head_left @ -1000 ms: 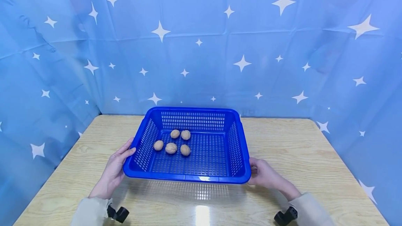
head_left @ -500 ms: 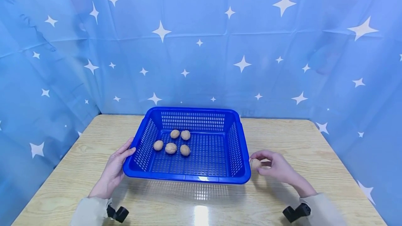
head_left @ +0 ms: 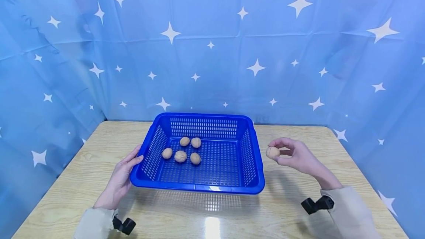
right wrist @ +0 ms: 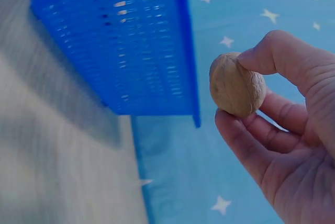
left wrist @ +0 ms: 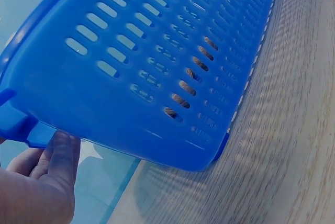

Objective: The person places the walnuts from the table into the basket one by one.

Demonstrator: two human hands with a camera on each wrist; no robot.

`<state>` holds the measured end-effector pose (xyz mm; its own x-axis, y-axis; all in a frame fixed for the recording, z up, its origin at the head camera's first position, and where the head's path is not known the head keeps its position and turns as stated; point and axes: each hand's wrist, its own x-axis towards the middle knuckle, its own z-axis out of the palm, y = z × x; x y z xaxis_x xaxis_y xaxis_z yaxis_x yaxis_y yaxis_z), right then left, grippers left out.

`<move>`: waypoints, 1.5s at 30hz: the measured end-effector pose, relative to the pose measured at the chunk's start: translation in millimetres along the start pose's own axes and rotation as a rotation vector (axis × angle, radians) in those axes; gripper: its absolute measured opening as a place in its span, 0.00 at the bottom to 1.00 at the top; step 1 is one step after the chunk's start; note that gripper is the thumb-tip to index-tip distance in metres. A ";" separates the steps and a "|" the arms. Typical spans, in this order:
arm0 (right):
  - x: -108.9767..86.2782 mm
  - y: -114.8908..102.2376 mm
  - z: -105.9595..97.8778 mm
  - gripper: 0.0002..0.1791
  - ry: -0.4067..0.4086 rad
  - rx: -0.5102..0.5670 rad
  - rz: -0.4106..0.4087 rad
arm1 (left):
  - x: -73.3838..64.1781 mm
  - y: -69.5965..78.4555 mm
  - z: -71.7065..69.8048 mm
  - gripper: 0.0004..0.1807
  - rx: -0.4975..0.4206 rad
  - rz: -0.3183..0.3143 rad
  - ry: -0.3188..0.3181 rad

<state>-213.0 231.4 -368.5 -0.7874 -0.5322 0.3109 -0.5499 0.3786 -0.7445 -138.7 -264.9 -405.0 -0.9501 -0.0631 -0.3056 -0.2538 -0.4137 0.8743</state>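
Note:
A blue plastic basket [head_left: 196, 187] with slotted walls stands at the middle of the table, several walnuts [head_left: 180, 156] lying on the left part of its floor. My left hand [head_left: 119, 180] grips the basket's left rim, thumb on top and fingers underneath; the left wrist view shows the fingers [left wrist: 62, 156] at the rim's underside. To the right of the basket, my right hand [head_left: 297, 156] pinches one walnut [right wrist: 237, 84] between thumb and fingertips. That walnut is raised above the table, just outside the basket's right rim.
The wood-grain table [head_left: 332, 165] extends on both sides of the basket. A blue curtain [head_left: 212, 47] with white stars hangs behind the table and along its sides. Black camera mounts [head_left: 317, 205] sit on both wrists.
My right hand has come out from beside the basket's lower right corner with a walnut and lifted it up and to the right. The left hand and basket have stayed put.

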 end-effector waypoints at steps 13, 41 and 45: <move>48.1 -31.7 10.5 0.18 -0.088 -0.032 -0.013 | -0.3 0.6 -1.3 0.35 0.012 0.004 0.002; 144.2 -79.4 116.6 0.17 -0.531 0.082 -0.163 | 0.8 1.1 2.6 0.35 0.037 -0.012 0.023; 150.4 -81.6 134.2 0.16 -0.583 0.082 -0.164 | 0.0 0.1 2.3 0.35 0.029 -0.012 0.030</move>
<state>-249.1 18.8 -340.3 -0.3991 -0.9144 0.0682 -0.6098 0.2092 -0.7644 -139.1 -262.9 -404.0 -0.9410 -0.0858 -0.3273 -0.2710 -0.3881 0.8809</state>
